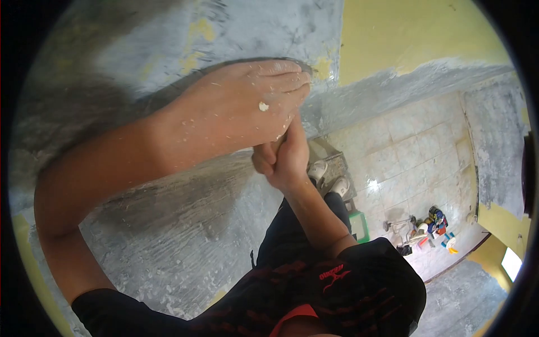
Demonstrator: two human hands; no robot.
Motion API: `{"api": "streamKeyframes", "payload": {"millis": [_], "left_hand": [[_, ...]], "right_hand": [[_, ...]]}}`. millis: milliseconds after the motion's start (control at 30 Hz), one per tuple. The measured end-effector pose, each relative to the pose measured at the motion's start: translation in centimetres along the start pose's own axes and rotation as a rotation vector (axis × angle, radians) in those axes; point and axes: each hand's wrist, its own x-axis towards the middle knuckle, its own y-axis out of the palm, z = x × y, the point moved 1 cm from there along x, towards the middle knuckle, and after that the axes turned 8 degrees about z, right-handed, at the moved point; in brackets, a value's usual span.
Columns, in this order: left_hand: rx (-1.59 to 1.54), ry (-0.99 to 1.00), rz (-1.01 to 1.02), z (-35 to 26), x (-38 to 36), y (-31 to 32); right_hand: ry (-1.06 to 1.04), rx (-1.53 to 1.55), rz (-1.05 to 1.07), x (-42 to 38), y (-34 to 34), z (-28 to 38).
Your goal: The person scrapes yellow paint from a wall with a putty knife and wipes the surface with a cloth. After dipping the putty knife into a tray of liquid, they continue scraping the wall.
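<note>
Wall (168,241) seems to need even pressure; near it, right hand (291,160) curls around something mostly hidden; left hand's (241,101) grip I cannot tell.

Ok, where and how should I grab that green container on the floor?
Grip the green container by its exposed rim, probably best from the side facing the scattered items: that edge shows uncovered, while the opposite side is hidden behind the black-trousered leg.

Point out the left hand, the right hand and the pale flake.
Left hand (241,101), head view: back of the hand.
Right hand (291,159), head view: its middle, beyond the wrist.
Pale flake (263,106), head view: its middle.
</note>
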Motion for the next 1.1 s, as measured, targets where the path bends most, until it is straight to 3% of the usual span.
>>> {"api": "streamKeyframes", "payload": {"millis": [133,200,233,300,400,433,467,600,667,767,867,933,967,1000,1100], "left_hand": [[0.041,-0.039,-0.133,-0.7,-0.1,0.8],[0.076,-0.062,-0.123,-0.8,0.2,1.0],[0.087,-0.069,-0.147,-1.1,0.2,0.8],[-0.019,-0.073,0.054,-2.2,0.3,0.6],[-0.211,-0.113,-0.015,-4.8,-0.1,0.5],[-0.212,-0.111,-0.033,-5.6,-0.3,0.7],[-0.414,-0.180,-0.105,-6.4,-0.5,1.2],[-0.954,-0.365,-0.345,-10.8,0.4,4.4],[-1.014,-0.360,-0.413,-12.3,2.2,6.1],[-1.011,-0.359,-0.670,-13.6,4.8,7.7],[-0.947,-0.414,-0.725,-13.4,6.1,7.8],[-0.914,-0.458,-0.723,-12.8,6.6,9.0],[-0.874,-0.488,-0.708,-12.7,6.9,9.7],[-0.880,-0.494,-0.715,-12.9,7.3,10.8],[-1.000,-0.753,-0.613,-13.6,7.8,13.3]], "right_hand": [[-0.113,-0.186,-0.122,-0.2,-2.1,3.4],[-0.120,-0.571,-0.107,-0.8,-3.4,5.3],[-0.089,-0.623,-0.124,-1.7,-3.5,6.3],[-0.089,-0.822,-0.160,-3.3,-3.6,8.1],[-0.119,-1.085,-0.229,-6.1,-4.0,10.4],[-0.136,-1.354,-0.251,-7.2,-4.1,11.7],[-0.147,-1.626,-0.279,-8.3,-4.0,12.8],[-0.093,-1.674,-0.368,-11.6,-2.1,15.0],[-0.082,-1.713,-0.381,-12.3,-1.7,15.0],[-0.083,-1.790,-0.360,-12.9,-0.6,14.6],[-0.057,-1.809,-0.369,-12.8,-0.1,13.7],[-0.157,-1.855,-0.286,-12.9,-0.7,13.0],[0.036,-1.933,-0.355,-13.2,-0.4,13.1],[0.044,-1.941,-0.352,-13.4,-0.7,13.2],[0.009,-2.056,-0.394,-13.6,-2.5,13.8]]}}
